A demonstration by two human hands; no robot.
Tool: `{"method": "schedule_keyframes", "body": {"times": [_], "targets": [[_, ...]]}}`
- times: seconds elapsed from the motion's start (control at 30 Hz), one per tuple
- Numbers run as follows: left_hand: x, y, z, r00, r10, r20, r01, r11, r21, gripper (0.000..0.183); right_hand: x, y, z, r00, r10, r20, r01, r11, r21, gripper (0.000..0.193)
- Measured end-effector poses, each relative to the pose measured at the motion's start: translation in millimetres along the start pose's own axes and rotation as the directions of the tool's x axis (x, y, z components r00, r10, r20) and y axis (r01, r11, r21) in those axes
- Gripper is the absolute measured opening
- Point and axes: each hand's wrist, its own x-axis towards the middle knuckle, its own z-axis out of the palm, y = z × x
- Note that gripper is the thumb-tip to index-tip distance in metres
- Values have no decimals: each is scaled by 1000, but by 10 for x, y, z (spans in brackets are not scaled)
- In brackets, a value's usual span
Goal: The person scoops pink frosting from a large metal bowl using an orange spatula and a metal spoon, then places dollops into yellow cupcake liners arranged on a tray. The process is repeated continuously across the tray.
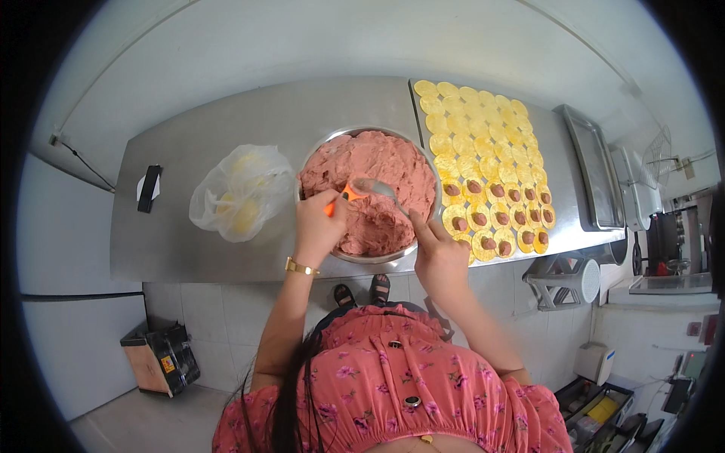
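Note:
A wide steel bowl [428,143] full of pink ground meat [362,155] stands in front of me. My left hand [321,225] is closed on an orange-handled tool [332,205], held over the meat; its working end is partly hidden. From the right, my right hand [442,253] grips a metal spoon [390,194], whose end meets the orange tool above the meat. Right of the bowl, rows of round yellow wrappers [483,128] lie side by side. Dabs of meat [501,219] sit on the nearer rows; the farther wrappers are bare.
A clear plastic bag [240,198] with yellow contents lies left of the bowl on the steel table [181,151]. Farther left is a dark flat object [149,189]. A metal tray [593,166] rests at the right end. Below the table stand a stool [563,283] and a box [161,361].

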Motion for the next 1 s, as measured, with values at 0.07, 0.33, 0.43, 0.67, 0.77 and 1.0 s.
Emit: {"method": "schedule_keyframes", "body": {"times": [0.07, 0.33, 0.43, 0.67, 0.77, 1.0], "targets": [[44, -98, -96, 989, -101, 107, 113, 987, -114, 19, -34, 30, 33, 997, -49, -51, 48, 999, -24, 56], [-69, -169, -431, 888, -241, 392, 399, 828, -394, 22, -54, -76, 373, 944, -277, -177, 261, 959, -108, 63], [-142, -147, -549, 888, -223, 402, 405, 794, -454, 22, -123, -154, 366, 949, -269, -166, 249, 960, -131, 61], [-341, -92, -689, 946, -141, 292, 279, 815, -509, 22, -85, -263, 293, 993, -68, -92, 89, 964, 251, 52], [-386, -113, -826, 955, -133, 266, 279, 709, -647, 22, 43, -232, 232, 999, -47, -23, 53, 906, 419, 44], [-427, -180, -1001, 996, 47, 75, -36, 990, -138, 15, 15, -510, -1, 998, 41, -55, -17, 926, 376, 35]]}}
